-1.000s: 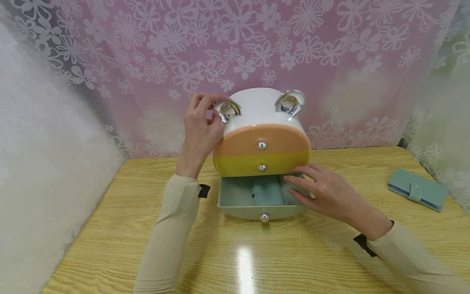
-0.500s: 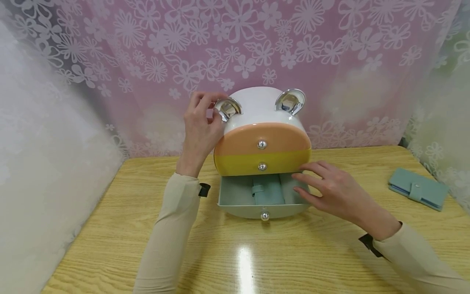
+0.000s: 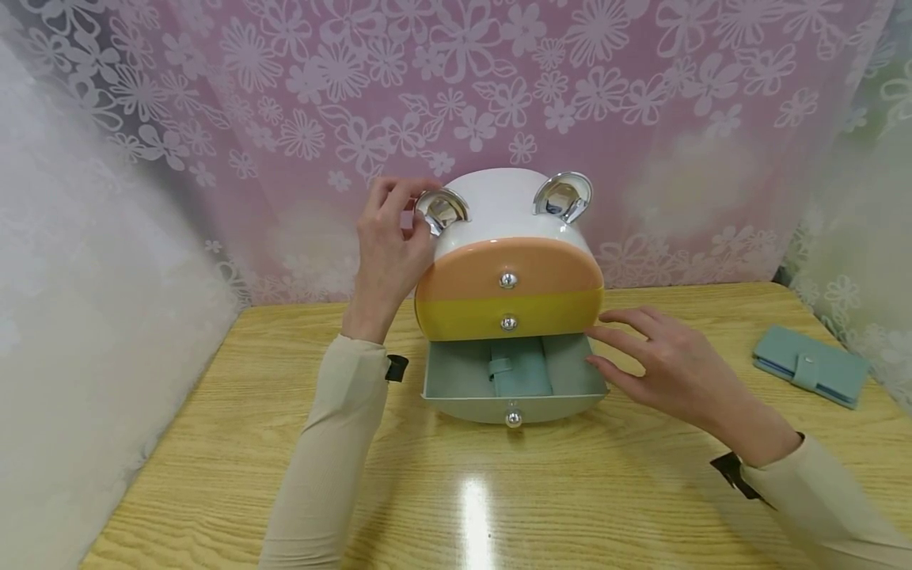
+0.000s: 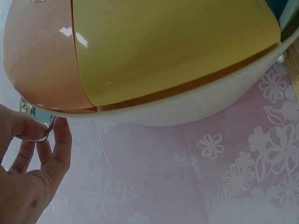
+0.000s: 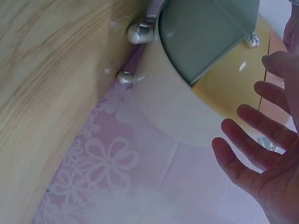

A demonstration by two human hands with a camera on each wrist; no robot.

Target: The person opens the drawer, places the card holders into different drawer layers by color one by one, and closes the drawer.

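A small chest of drawers (image 3: 499, 206), white with an orange and a yellow drawer front, stands mid-table. My left hand (image 3: 388, 253) pinches its left silver ear (image 3: 445, 209); thumb and fingers meet on that ear in the left wrist view too. The green bottom drawer (image 3: 459, 372) is pulled out. Inside it lies a teal wallet (image 3: 526, 369) with a strap. Just right of the drawer, my right hand (image 3: 677, 372) holds nothing, its fingers spread and relaxed, fingertips close to the drawer's right side. The right wrist view shows the fingers (image 5: 261, 126) extended beside the chest.
A second teal wallet (image 3: 811, 366) with a snap strap lies at the right of the wooden table (image 3: 299, 475). Behind the chest hangs a pink flowered curtain (image 3: 399, 79). Round silver knobs (image 3: 514, 418) stick out from the drawer fronts.
My right hand has drawn back to the right, out from over the drawer, leaving the wallet inside in place. The left hand stays on the ear.
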